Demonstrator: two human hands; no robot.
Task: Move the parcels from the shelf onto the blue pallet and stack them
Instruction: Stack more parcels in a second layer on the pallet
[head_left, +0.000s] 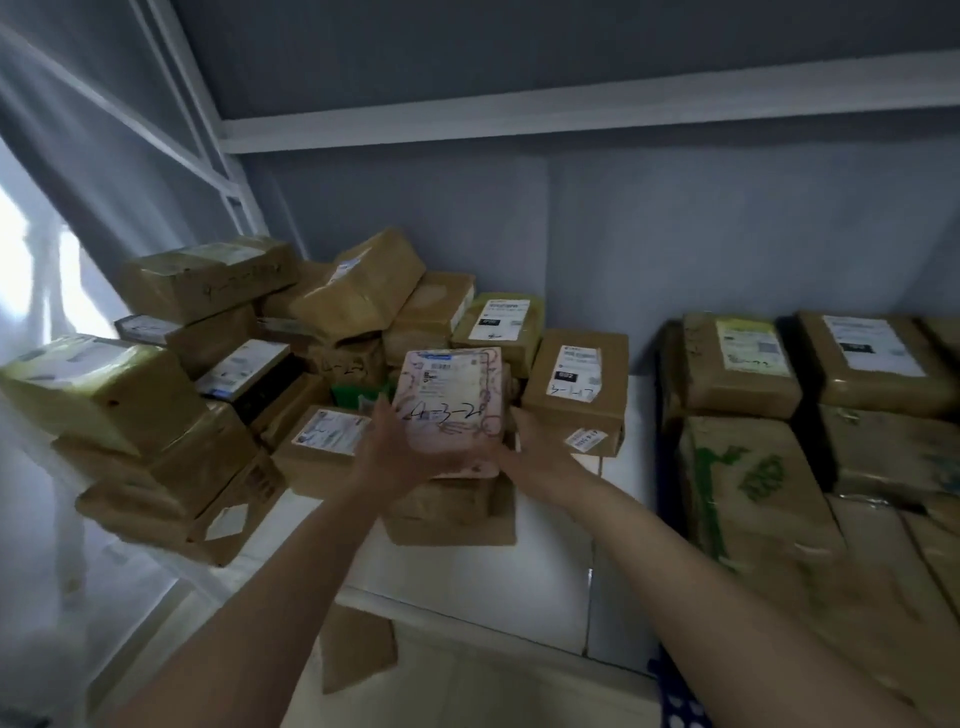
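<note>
- Two hands are on one parcel, and I run the scene from left to right.
- Far left, a leaning heap of brown parcels (171, 395) fills the shelf (561, 545); several sit tilted on one another, so I judge a careless pull nearby could bring them down.
- Just right of that heap, my left hand (389, 449) presses the left side of the pink parcel (451, 402), fingers straight and spread along its edge.
- That pink parcel, marked 4-3-2 in pen, sits at the middle of the shelf on top of a short stack of brown boxes (449, 512); whether it has lifted clear of them I cannot tell.
- My right hand (535, 449) cups its right side, and the fingertips are hidden behind the parcel, so I cannot tell how they lie. Holding both sides keeps it level, I judge.
- Touching or just beside it on the right stands a brown box with a white label (576, 389), close enough to catch my right wrist as I draw back.
- Far right, stacked cartons (779, 441) rise in tidy rows, with a strip of blue pallet (680, 701) showing at their near foot; I take that as the destination.
</note>
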